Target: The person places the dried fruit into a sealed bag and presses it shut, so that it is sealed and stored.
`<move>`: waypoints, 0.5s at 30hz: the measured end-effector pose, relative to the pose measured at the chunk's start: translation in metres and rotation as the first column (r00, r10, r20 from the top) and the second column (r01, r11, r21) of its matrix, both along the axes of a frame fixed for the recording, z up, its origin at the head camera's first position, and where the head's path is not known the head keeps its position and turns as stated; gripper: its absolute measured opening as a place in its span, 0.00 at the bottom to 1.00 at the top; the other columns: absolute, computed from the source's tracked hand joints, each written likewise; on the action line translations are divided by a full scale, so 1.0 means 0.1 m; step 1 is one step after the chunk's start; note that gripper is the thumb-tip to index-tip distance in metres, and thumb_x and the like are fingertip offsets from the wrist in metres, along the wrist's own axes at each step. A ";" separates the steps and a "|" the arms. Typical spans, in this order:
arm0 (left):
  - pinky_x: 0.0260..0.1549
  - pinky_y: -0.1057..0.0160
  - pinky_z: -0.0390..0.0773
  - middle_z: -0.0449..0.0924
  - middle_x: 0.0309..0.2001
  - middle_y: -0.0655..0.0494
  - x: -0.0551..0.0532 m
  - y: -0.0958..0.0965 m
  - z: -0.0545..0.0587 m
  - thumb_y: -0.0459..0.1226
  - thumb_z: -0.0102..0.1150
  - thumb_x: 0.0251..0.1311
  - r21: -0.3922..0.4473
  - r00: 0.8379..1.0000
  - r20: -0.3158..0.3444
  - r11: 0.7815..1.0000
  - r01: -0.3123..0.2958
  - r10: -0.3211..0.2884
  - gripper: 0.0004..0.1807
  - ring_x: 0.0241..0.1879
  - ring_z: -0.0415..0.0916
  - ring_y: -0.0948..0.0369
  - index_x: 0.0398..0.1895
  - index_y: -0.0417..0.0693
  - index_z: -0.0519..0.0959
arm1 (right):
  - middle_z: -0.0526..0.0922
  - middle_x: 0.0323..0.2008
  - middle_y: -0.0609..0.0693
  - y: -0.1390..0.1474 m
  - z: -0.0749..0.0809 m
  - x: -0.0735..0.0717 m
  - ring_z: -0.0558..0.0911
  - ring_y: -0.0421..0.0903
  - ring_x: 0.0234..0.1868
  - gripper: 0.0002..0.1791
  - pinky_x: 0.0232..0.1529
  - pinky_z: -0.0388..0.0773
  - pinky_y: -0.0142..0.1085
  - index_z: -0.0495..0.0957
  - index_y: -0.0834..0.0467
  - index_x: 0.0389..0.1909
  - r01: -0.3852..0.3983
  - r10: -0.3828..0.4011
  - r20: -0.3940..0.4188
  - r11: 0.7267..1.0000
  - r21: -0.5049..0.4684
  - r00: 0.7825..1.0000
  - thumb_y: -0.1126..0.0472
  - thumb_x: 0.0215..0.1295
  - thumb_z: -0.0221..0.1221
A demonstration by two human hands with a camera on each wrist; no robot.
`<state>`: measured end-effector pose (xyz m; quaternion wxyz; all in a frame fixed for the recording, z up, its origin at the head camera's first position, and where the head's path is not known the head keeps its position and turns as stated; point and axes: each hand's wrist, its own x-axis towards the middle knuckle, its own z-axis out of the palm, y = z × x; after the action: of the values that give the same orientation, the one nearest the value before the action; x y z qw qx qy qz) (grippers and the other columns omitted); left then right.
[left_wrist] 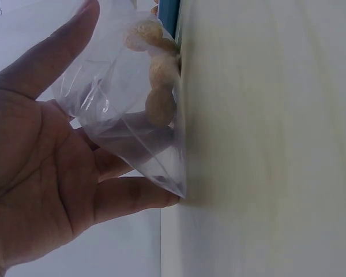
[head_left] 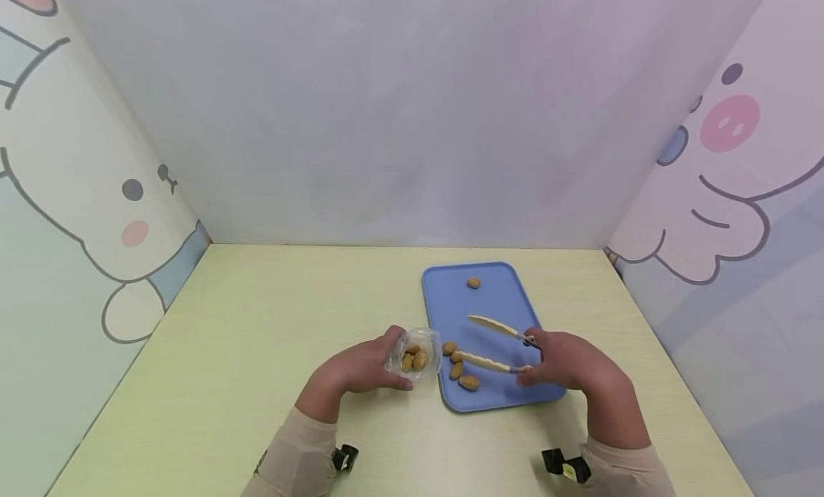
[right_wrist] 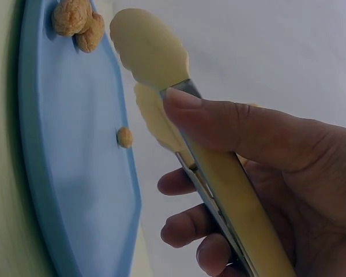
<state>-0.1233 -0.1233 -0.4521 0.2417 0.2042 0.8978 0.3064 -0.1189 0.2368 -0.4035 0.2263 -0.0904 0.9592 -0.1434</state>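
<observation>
Angled inward, holding a clear bag (head_left: pixel 433 347) of brown pieces (head_left: pixel 420 360) in the left hand (head_left: pixel 367 363), gripping spread tongs (head_left: pixel 496 325) over the blue tray (head_left: pixel 450 300) with the right hand (head_left: pixel 569 360).

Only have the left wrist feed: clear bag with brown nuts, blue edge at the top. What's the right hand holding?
Observer: The right hand holds tongs, tips apart.
Operator: And the blue edge?
Observer: A blue tray; the head view shows it lying on the table with the tongs above it.
Operator: Nuts on it?
Observer: Five show: four nuts near the bag, one by the far end.
</observation>
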 end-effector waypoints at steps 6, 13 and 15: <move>0.45 0.54 0.72 0.73 0.48 0.56 0.00 -0.01 0.00 0.57 0.69 0.52 -0.001 1.000 -0.011 1.000 0.010 -0.010 0.42 0.42 0.73 0.59 0.62 0.55 0.57 | 0.81 0.53 0.55 0.00 -0.04 0.00 0.80 0.51 0.49 0.48 0.46 0.76 0.53 0.70 0.57 0.64 -0.011 0.011 0.016 1.000 0.019 1.000 0.38 0.42 0.74; 0.45 0.54 0.72 0.74 0.47 0.56 -0.01 -0.01 -0.01 0.57 0.69 0.52 0.007 1.000 -0.015 1.000 0.012 -0.012 0.42 0.42 0.73 0.59 0.62 0.54 0.57 | 0.81 0.36 0.46 -0.02 -0.01 0.02 0.76 0.43 0.36 0.42 0.39 0.74 0.46 0.72 0.52 0.61 -0.026 0.026 0.060 1.000 0.002 0.998 0.43 0.43 0.75; 0.45 0.54 0.72 0.74 0.48 0.56 -0.01 -0.01 -0.01 0.57 0.70 0.52 0.008 1.000 -0.014 1.000 0.011 -0.010 0.42 0.42 0.73 0.59 0.62 0.54 0.57 | 0.81 0.38 0.46 -0.03 -0.01 0.03 0.75 0.43 0.36 0.41 0.39 0.74 0.46 0.73 0.52 0.60 -0.038 0.038 0.067 0.999 -0.006 0.997 0.44 0.43 0.75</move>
<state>-0.1239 -0.1247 -0.4530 0.2360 0.2122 0.8971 0.3074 -0.1159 0.2342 -0.4044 0.2608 -0.1043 0.9489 -0.1442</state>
